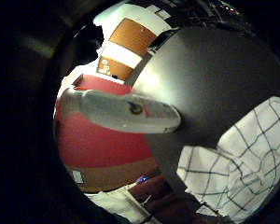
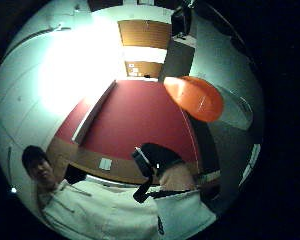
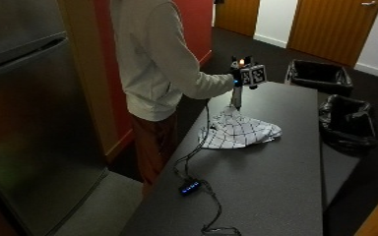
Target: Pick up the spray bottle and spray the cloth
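Spray bottle [image 1: 126, 112], white body, orange top

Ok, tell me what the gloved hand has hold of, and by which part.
The right hand holds the spray bottle lifted above the checked cloth. The grip is up at the orange top; exactly how the fingers wrap it cannot be told.

the right hand [image 3: 239, 78] is mostly covered by what it wears, so how its fingers lie on the spray bottle [image 3: 236, 100] cannot be told from the outside view. only the lower part of the bottle shows there, small and dark. the bottle's orange cap [image 2: 194, 98] is blurred in the thumb side view, its nozzle not made out. the label print [image 1: 151, 111] is unreadable. the cloth [image 1: 238, 161] is cut off by the picture's rim. the worktop [image 3: 287, 167] runs off the bottom edge.
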Demonstrator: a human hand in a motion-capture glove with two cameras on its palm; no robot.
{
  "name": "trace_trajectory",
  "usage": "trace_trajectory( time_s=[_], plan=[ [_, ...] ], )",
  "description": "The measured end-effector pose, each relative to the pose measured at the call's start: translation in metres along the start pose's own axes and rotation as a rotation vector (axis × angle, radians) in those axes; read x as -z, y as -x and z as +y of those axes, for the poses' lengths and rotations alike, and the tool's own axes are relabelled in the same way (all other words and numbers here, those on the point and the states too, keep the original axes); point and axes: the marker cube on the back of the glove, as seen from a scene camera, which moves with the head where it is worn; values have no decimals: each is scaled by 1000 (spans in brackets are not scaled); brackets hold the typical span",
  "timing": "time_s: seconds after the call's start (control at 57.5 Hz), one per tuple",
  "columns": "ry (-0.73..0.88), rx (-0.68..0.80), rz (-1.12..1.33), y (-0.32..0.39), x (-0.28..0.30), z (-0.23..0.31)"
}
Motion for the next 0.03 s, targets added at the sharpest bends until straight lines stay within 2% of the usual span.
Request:
trace_trajectory(
  time_s=[0.035],
  plan=[
    [68, 7, -1, 2, -16, 4]
  ],
)
